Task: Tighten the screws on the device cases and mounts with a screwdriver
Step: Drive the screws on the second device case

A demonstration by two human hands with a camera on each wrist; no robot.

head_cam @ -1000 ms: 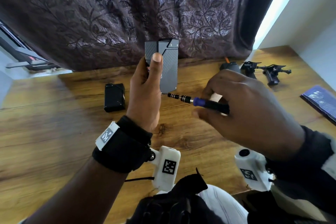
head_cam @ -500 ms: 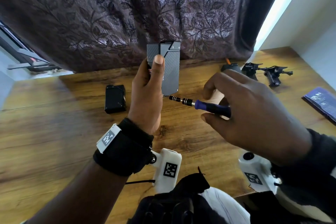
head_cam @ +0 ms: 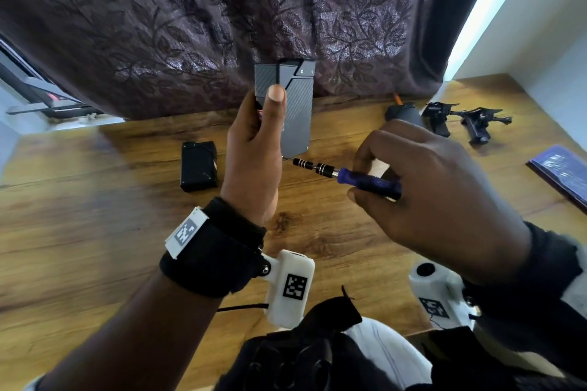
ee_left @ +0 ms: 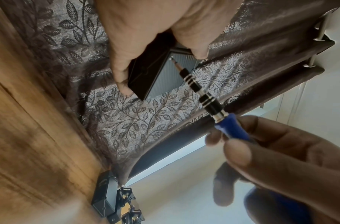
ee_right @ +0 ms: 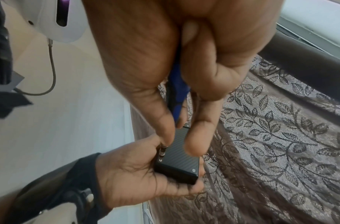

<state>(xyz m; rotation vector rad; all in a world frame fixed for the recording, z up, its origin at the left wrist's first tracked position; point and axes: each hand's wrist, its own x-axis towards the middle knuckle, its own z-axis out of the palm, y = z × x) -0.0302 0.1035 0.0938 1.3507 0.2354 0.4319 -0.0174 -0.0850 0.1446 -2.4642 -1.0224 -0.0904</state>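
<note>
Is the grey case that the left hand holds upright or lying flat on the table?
Upright: the left hand holds the grey case on end, above the table.

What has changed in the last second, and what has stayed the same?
Very little moved. The right hand shifted slightly down and to the right with the screwdriver; its tip stayed at the lower corner of the grey device case. The left hand holds the case upright as before. The small black box and the black mounts on the table did not move.

Case (head_cam: 295, 111) held upright above table (head_cam: 95, 232); screwdriver (head_cam: 349, 173) at its lower right corner, probably touching.
</note>
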